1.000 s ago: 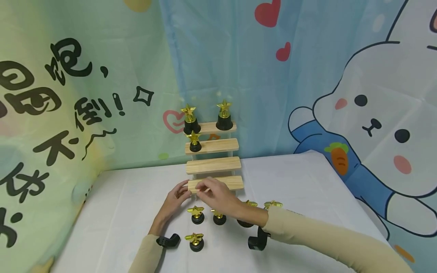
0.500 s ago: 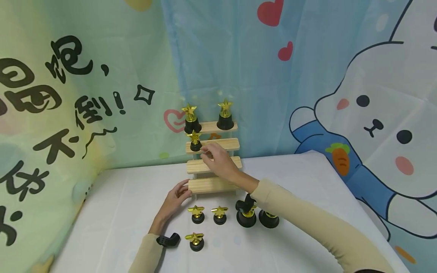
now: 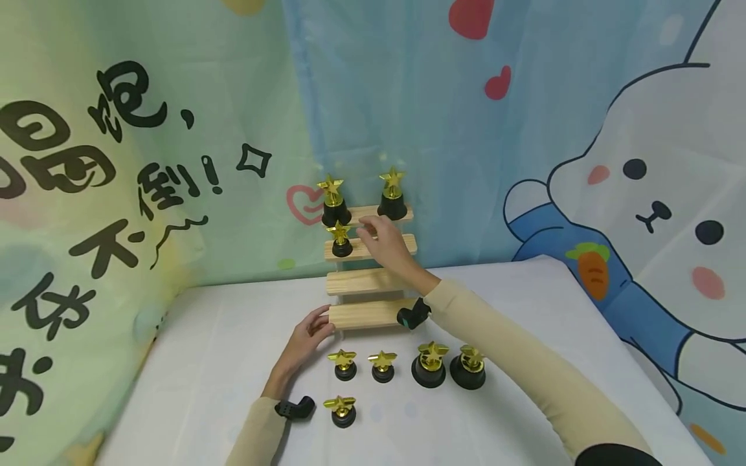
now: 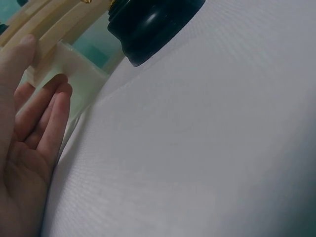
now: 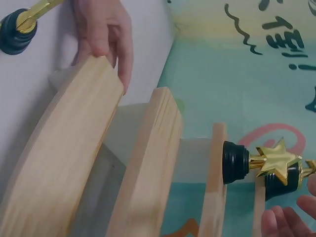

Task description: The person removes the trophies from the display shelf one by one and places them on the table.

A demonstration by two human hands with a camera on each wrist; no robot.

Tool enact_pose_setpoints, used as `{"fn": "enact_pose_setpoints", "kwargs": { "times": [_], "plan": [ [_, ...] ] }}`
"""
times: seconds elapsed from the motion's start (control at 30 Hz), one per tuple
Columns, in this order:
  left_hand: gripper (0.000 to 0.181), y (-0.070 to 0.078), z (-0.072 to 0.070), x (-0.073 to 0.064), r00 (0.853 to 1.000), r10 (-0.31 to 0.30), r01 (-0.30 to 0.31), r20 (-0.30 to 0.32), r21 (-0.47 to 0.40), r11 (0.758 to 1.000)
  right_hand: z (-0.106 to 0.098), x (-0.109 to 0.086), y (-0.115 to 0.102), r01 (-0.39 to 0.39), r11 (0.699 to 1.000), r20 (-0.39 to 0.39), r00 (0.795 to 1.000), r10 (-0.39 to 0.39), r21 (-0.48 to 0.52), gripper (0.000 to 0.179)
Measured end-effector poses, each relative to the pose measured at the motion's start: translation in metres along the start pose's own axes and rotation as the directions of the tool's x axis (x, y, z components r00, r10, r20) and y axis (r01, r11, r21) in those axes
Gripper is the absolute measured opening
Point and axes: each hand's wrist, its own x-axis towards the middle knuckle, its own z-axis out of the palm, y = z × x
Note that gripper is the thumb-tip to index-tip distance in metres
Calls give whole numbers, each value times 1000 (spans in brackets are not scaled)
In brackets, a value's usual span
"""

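Could topple 1 of the 5 star trophies on the near tablecloth by dropping the right sleeve; could jolt the wooden stand by pressing too hard. Grips the left end of the bottom shelf narrowly with the left hand. Farther off, has the right hand loosely curved, apparently holding nothing, near the small trophy on shelf 3, below 2 large trophies.

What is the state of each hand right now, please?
Left hand: closed, holding the lowest shelf by its end.
Right hand: open, fingers relaxed, holding nothing, near the highest small trophy.
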Motion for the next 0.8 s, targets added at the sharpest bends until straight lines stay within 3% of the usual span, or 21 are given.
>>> {"fn": "enact_pose_setpoints", "kwargs": {
  "times": [0.33, 0.57, 0.8],
  "plan": [
    [56, 1, 0, 1, 1000, 1, -1, 5, -12, 1000, 9, 12, 0, -148, 974, 86, 987, 135, 169, 44],
    [54, 0, -1, 1, 1000, 2, -2, 4, 5, 1000, 15, 17, -3, -190, 972, 137, 976, 171, 138, 44],
    [54, -1, -1, 2, 1000, 14, -13, 12, -4, 1000, 18, 21, 1, -183, 974, 131, 977, 165, 133, 40]
  ]
}}
